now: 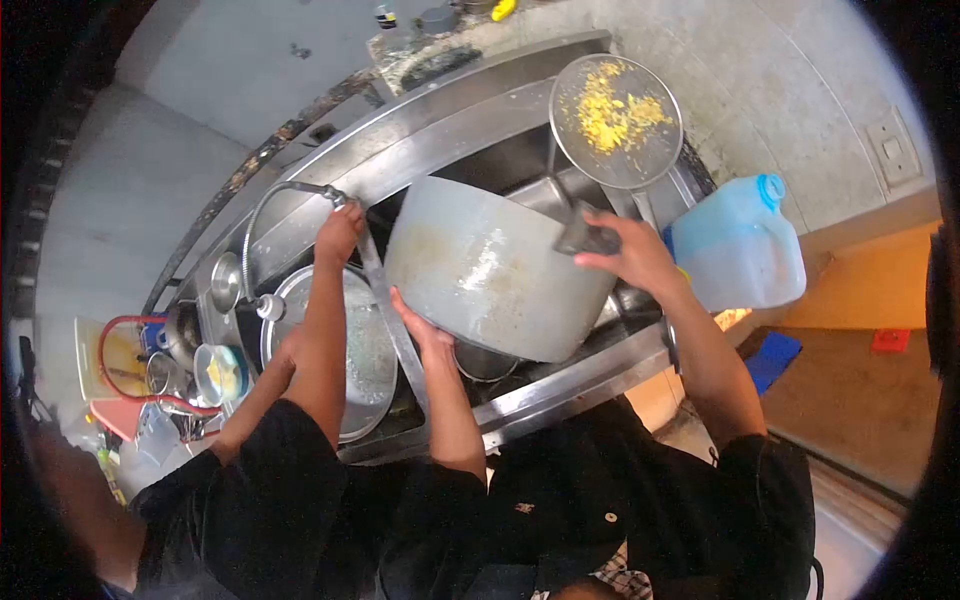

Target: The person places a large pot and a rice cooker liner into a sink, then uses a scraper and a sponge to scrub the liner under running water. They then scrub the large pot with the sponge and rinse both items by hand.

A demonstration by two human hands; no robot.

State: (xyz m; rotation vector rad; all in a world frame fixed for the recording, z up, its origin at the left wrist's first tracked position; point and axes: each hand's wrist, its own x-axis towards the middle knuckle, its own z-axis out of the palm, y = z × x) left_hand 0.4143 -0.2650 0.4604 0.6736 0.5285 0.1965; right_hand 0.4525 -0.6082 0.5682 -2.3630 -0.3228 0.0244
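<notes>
A large, dull metal pot (470, 270) is tilted on its side over the right basin of the sink. My left hand (425, 328) supports it from below, its fingers against the lower left of the wall. In my right hand (635, 255) is a dark grey scouring pad (588, 235), pinched between thumb and fingers at the pot's right edge. Underneath the pot, part of another round metal vessel (485, 362) shows; the rest is hidden. A round mesh strainer (645, 135) with yellow food scraps (605, 110) rests above my right hand.
At left, a co-worker's hand (340, 235) touches the tap, above a big metal pan (350, 390) in the left basin. A blue-tinted plastic jug (735, 245) stands at right. Bowls and a red-handled item (108, 350) crowd the far left. A metal divider (395, 330) separates the basins.
</notes>
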